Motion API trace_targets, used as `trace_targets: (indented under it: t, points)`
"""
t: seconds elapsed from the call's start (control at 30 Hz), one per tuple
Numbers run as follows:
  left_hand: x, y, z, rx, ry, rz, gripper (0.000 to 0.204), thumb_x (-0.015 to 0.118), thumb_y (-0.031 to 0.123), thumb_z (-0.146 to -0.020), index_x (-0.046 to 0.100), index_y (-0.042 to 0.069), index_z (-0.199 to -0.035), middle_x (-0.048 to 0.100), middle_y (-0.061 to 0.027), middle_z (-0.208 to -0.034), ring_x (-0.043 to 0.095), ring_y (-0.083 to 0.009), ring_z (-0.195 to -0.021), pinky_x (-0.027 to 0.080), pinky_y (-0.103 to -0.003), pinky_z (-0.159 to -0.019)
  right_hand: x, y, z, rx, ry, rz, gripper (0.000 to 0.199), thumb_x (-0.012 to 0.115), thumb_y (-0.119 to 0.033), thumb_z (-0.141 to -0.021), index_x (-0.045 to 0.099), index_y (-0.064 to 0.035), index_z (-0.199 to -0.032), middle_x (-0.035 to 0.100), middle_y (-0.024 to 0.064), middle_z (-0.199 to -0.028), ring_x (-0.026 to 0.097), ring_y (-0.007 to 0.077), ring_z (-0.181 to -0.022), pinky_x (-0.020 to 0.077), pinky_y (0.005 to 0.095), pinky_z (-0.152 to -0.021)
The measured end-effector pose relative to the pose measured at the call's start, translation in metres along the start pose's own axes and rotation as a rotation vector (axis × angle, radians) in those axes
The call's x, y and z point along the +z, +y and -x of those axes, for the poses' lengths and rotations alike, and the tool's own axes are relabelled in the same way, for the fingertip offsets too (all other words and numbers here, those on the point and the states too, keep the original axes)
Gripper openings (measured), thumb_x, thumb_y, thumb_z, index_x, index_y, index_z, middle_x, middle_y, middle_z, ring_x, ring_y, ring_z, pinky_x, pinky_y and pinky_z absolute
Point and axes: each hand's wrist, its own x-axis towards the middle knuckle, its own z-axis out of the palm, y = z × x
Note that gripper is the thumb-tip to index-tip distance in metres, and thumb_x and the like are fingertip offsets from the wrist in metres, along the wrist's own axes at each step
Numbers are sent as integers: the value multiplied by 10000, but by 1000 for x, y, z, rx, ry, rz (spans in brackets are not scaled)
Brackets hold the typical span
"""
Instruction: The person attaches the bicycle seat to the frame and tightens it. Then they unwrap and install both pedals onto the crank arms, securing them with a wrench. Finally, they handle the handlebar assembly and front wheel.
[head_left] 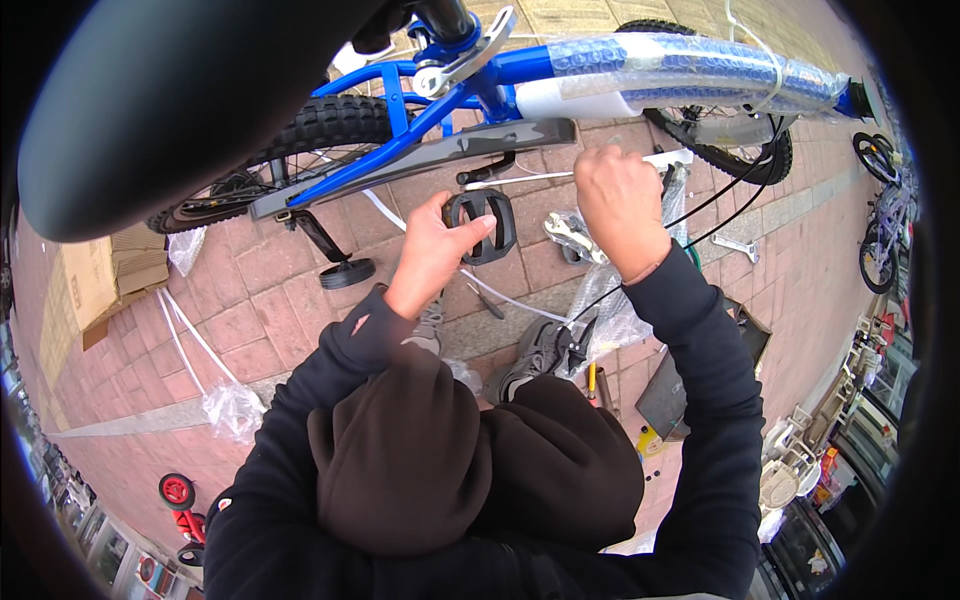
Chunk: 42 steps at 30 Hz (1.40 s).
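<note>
My left hand [437,248] pinches a black bicycle pedal [508,228] between thumb and fingers, just below the crank arm [490,170] of a blue bicycle [400,165]. My right hand [622,200] is closed in a fist to the right of the pedal. From that fist a slim silver rod [530,180] runs left toward the top of the pedal and the crank end. Whether the rod touches the pedal I cannot tell. The grey chain guard [430,155] lies just beyond both hands. A black saddle [180,110] fills the upper left.
Bubble wrap covers the frame tube [690,60]. A training wheel [347,273] sticks out at the left. On the paving lie a wrench [737,246], plastic wrap [630,310], a dark open case [680,385] and a cardboard box [120,270]. Black cables [725,205] hang at the right.
</note>
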Motion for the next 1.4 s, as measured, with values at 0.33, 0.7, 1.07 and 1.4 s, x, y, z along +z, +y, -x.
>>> trace_targets:
  t: [0.33, 0.7, 1.07, 1.4]
  points:
    - [1, 3, -1, -13, 27, -59, 221, 720, 111, -742, 534, -4, -775, 564, -13, -666, 498, -51, -573, 414, -220, -492, 70, -25, -1, 227, -102, -576, 272, 583, -270, -812, 660, -49, -673, 628, 165, -682, 625, 340, -644, 489, 438, -577]
    - [10, -2, 0, 25, 112, -24, 222, 704, 97, -744, 533, -26, -815, 563, -13, -674, 484, -48, -585, 412, -222, -494, 118, -74, -15, 241, -221, -1054, 196, 623, -203, -728, 722, -134, -883, 647, 173, -832, 623, 334, -767, 497, 398, -711]
    - [-1, -4, 1, 6, 87, -36, 245, 712, 115, -743, 530, -21, -833, 553, -9, -682, 468, -47, -579, 389, -223, -492, 109, -52, -14, 161, -142, -795, 181, 588, -253, -793, 708, -118, -809, 634, 164, -744, 609, 363, -723, 479, 450, -651]
    - [-4, -3, 1, 4, 64, -50, 216, 700, 112, -753, 540, -17, -818, 563, -6, -678, 480, -46, -600, 406, -220, -518, 72, -12, 4, 178, -100, -495, 157, 544, -158, -719, 658, -67, -661, 635, 163, -691, 635, 324, -652, 500, 425, -575]
